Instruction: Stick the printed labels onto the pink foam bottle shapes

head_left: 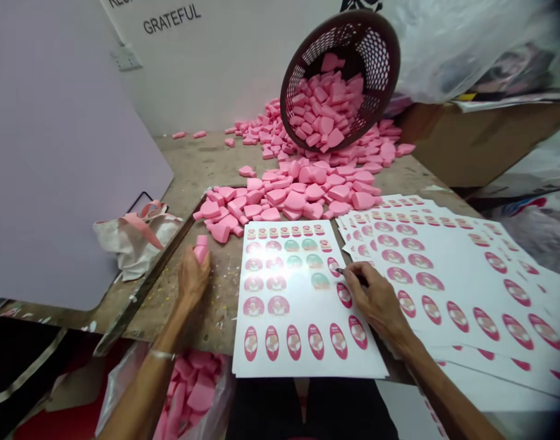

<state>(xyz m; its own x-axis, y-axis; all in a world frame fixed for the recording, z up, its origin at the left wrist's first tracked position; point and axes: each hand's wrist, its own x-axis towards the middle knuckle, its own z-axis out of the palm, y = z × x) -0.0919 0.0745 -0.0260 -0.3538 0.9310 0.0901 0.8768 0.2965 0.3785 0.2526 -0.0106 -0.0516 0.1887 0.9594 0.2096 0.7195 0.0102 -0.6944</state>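
Observation:
My left hand is closed around a small pink bottle, its narrow end pointing away from me above the table's front left part. Under my right hand lies the right edge of a white sticker sheet with pink and green labels. The right fingers pinch a thin dark tool, and its tip meets an oval pink label on that edge. Whether it is tweezers or a blade cannot be made out. Several places on the sheet are bare of labels.
Behind the sheet is a heap of pink bottles, spilling from a tipped brown basket. More sticker sheets fan out on the right. A cloth pouch and a wooden strip lie left. A plastic bag of pink pieces hangs below.

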